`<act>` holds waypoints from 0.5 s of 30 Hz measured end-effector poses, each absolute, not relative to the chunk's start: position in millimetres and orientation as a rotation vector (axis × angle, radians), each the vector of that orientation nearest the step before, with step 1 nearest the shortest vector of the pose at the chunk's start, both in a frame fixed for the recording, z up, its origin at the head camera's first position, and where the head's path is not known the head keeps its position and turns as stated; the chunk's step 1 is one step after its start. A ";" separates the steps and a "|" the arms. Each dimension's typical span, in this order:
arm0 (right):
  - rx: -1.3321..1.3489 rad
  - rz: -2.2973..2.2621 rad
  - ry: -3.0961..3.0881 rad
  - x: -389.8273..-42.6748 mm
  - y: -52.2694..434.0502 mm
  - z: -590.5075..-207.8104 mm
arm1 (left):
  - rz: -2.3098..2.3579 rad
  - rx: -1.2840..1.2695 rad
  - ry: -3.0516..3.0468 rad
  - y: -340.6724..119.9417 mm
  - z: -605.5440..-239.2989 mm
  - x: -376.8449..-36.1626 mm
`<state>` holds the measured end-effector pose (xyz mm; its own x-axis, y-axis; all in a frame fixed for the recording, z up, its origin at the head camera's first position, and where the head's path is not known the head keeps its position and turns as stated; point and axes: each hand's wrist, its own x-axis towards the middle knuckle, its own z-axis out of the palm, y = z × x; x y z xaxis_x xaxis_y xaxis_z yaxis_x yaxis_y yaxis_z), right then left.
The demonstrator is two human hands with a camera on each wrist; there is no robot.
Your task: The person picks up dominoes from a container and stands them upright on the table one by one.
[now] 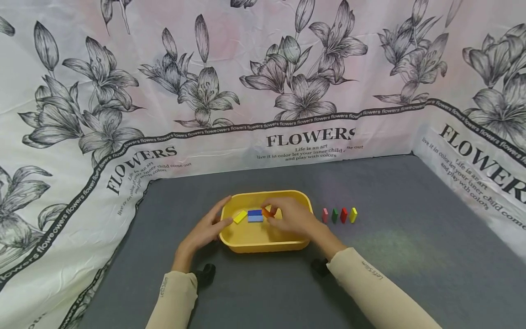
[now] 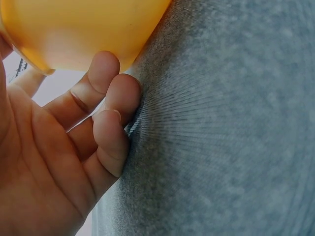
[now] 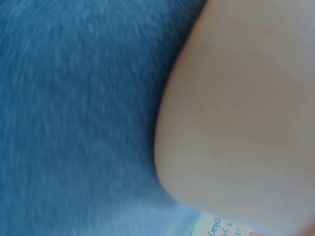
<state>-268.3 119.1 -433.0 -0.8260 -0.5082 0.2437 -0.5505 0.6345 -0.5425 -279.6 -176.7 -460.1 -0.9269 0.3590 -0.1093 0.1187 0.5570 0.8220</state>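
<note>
A yellow plastic bin [image 1: 265,248] sits on the dark grey table. My left hand [image 1: 205,228] holds its left end, thumb at the rim; in the left wrist view the fingertips [image 2: 104,69] lie along the outer wall [image 2: 74,34]. Over the inside of the bin, my right hand [image 1: 292,215] pinches a small orange block [image 1: 267,213] between thumb and fingers. Just left of that block lie a dark blue block [image 1: 255,212] and a light blue block [image 1: 255,219], side by side. A yellow block [image 1: 240,216] lies slantwise near the left thumb.
Right of the bin, a pink block [image 1: 325,215], a green block [image 1: 334,215], a red block [image 1: 344,215] and another yellow block [image 1: 353,215] stand in a row. Flower-printed cloth [image 1: 222,157] hangs behind and along both sides of the table. My forearm fills much of the right wrist view.
</note>
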 end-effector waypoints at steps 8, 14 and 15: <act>0.849 1.151 -2.678 -261.8 149.9 -419.8 | 1.307 0.388 2.529 -173.7 -460.5 -279.8; 0.752 1.326 -2.627 -258.7 173.6 -417.9 | 1.306 0.387 2.538 -174.9 -462.6 -279.9; 0.736 1.340 -2.621 -258.4 176.6 -417.8 | 1.305 0.388 2.541 -175.4 -463.2 -279.9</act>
<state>-258.4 176.6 -417.8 -0.8770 -0.3701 0.3065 -0.4651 0.4938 -0.7347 -279.9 -175.4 -463.2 -0.9311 0.3491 -0.1061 0.1170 0.5612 0.8193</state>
